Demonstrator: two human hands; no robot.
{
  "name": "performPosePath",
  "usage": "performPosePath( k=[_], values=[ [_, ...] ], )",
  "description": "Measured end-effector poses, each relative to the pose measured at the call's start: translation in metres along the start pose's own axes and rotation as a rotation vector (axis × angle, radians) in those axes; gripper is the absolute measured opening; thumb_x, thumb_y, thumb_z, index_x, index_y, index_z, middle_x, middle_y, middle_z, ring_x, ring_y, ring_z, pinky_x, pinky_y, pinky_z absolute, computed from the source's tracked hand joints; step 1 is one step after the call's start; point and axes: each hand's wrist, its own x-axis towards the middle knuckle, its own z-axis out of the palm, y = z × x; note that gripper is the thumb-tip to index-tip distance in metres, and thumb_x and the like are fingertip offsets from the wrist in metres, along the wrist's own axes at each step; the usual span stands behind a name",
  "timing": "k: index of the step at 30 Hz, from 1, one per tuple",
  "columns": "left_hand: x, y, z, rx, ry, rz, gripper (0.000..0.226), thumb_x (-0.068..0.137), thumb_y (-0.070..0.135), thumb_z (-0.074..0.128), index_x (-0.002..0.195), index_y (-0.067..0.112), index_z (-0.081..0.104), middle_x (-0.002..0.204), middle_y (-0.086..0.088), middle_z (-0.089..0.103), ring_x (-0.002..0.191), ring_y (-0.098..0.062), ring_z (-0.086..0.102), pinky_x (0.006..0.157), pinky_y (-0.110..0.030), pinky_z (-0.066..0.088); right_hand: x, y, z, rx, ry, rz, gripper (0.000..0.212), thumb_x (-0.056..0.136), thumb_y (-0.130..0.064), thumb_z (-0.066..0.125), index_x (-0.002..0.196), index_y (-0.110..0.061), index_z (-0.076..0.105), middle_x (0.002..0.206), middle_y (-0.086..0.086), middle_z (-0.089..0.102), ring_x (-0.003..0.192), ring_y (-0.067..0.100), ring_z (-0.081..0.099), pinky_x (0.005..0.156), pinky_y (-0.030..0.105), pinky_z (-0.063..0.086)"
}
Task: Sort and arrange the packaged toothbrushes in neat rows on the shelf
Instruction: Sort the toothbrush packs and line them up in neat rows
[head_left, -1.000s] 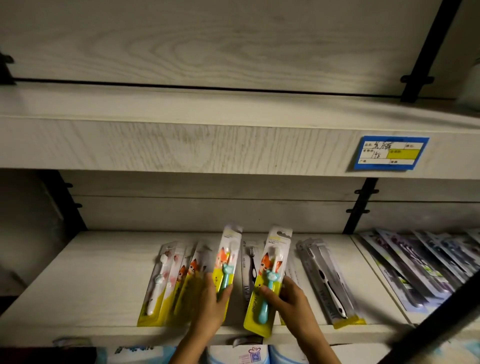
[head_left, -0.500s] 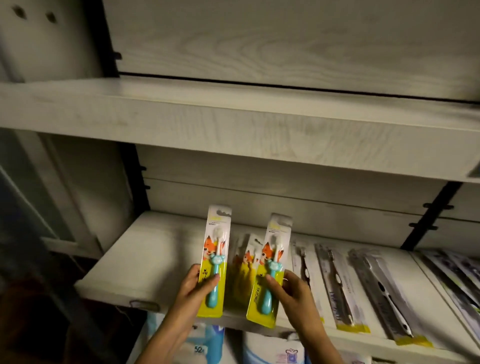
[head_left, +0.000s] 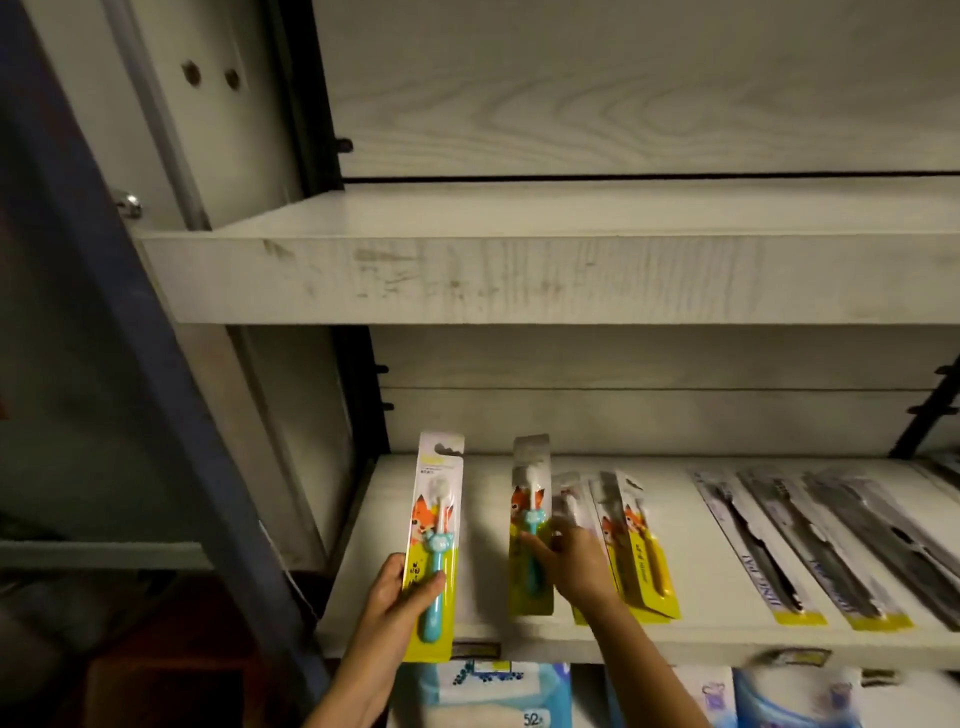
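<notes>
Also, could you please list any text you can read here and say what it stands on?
"52": white-and-blue package below the shelf, cut off by the frame.
"JING PAI", probably: leftmost dark toothbrush pack, blurred.
Too small or blurred: print on the fox pack in the left hand, the second fox pack in the right hand, and the shelf-edge tag.

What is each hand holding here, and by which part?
Left hand grips a toothbrush pack by its lower half, thumb across the front. Right hand pinches a second pack near its middle, though blurred.
</notes>
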Motion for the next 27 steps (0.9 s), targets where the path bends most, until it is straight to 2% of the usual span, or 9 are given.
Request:
performPosePath(
  k=[2, 5, 8, 11, 13, 17, 21, 24, 27],
  values=[
    [0.002, 0.0, -0.006, 0.0, -0.005, -0.01, 0.013, 0.083, -0.003, 0.06, 0.091, 0.006, 0.062, 0.075, -0.002, 0.069, 0.067, -0.007, 0.063, 0.061, -0.019, 0.048, 0.013, -0.005, 0.011, -0.09, -0.014, 0.054, 0.038, 0.09, -0.035, 0.059, 0.119, -0.01, 0.055, 0.114, 0.011, 0.064, 0.101, 0.023, 0.064, 0.082, 0.031, 0.054],
    [0.002, 0.002, -0.009, 0.002, -0.028, -0.026, 0.012, 0.082, 0.0, 0.062, 0.091, 0.007, 0.063, 0.072, -0.002, 0.068, 0.067, -0.01, 0.062, 0.062, -0.024, 0.045, 0.026, -0.004, 0.024, -0.259, -0.059, 0.105, 0.032, 0.095, -0.027, 0.052, 0.121, -0.008, 0.053, 0.115, 0.012, 0.063, 0.103, 0.023, 0.063, 0.089, 0.032, 0.053],
    [0.002, 0.002, -0.013, -0.008, -0.042, -0.031, 0.011, 0.081, -0.002, 0.063, 0.089, 0.005, 0.062, 0.071, -0.004, 0.067, 0.063, -0.007, 0.062, 0.056, -0.017, 0.047, 0.028, 0.005, 0.035, -0.367, -0.026, 0.167, 0.032, 0.096, -0.021, 0.049, 0.126, -0.012, 0.046, 0.118, 0.011, 0.06, 0.104, 0.022, 0.062, 0.091, 0.036, 0.053],
    [0.003, 0.002, -0.018, -0.013, -0.068, -0.033, 0.023, 0.071, 0.008, 0.074, 0.09, 0.004, 0.062, 0.074, -0.008, 0.066, 0.066, -0.009, 0.062, 0.056, -0.015, 0.047, 0.021, 0.01, 0.045, -0.458, 0.019, 0.149, 0.042, 0.094, -0.016, 0.05, 0.134, -0.018, 0.037, 0.139, 0.009, 0.041, 0.114, 0.024, 0.057, 0.093, 0.035, 0.05],
    [0.005, 0.001, -0.019, -0.028, -0.072, -0.044, 0.027, 0.067, 0.011, 0.074, 0.089, 0.003, 0.062, 0.073, -0.009, 0.065, 0.065, -0.01, 0.062, 0.055, -0.014, 0.048, 0.018, 0.015, 0.048, -0.508, 0.044, 0.136, 0.04, 0.095, -0.016, 0.048, 0.134, -0.019, 0.039, 0.144, 0.008, 0.033, 0.116, 0.025, 0.056, 0.093, 0.035, 0.049],
    [0.008, -0.002, -0.014, -0.037, -0.099, -0.073, 0.043, 0.053, 0.022, 0.076, 0.089, 0.003, 0.062, 0.069, -0.007, 0.066, 0.064, -0.01, 0.062, 0.056, -0.015, 0.048, 0.02, 0.025, 0.043, -0.562, 0.08, 0.141, 0.037, 0.098, -0.018, 0.043, 0.135, -0.019, 0.04, 0.142, 0.009, 0.036, 0.118, 0.024, 0.054, 0.095, 0.033, 0.049],
    [0.011, -0.005, -0.008, -0.034, -0.117, -0.098, 0.035, 0.06, 0.016, 0.072, 0.09, 0.003, 0.061, 0.07, -0.007, 0.066, 0.067, -0.012, 0.061, 0.059, -0.018, 0.048, 0.023, 0.038, 0.027, -0.581, 0.096, 0.154, 0.037, 0.1, -0.024, 0.037, 0.136, -0.022, 0.041, 0.143, 0.011, 0.037, 0.119, 0.025, 0.053, 0.094, 0.034, 0.05],
    [0.014, -0.008, -0.004, -0.045, -0.118, -0.124, 0.022, 0.072, 0.005, 0.074, 0.09, 0.003, 0.061, 0.075, -0.011, 0.065, 0.074, -0.02, 0.059, 0.068, -0.028, 0.046, 0.024, 0.046, 0.018, -0.6, 0.107, 0.155, 0.037, 0.1, -0.026, 0.037, 0.137, -0.024, 0.041, 0.143, 0.01, 0.037, 0.117, 0.024, 0.054, 0.091, 0.034, 0.05],
    [0.015, -0.011, 0.002, -0.036, -0.107, -0.155, 0.024, 0.072, 0.004, 0.074, 0.092, 0.005, 0.062, 0.079, -0.01, 0.068, 0.081, -0.022, 0.059, 0.074, -0.031, 0.045, 0.024, 0.05, 0.015, -0.604, 0.098, 0.16, 0.038, 0.1, -0.026, 0.039, 0.137, -0.024, 0.041, 0.143, 0.009, 0.037, 0.117, 0.023, 0.054, 0.092, 0.034, 0.051]
  ],
)
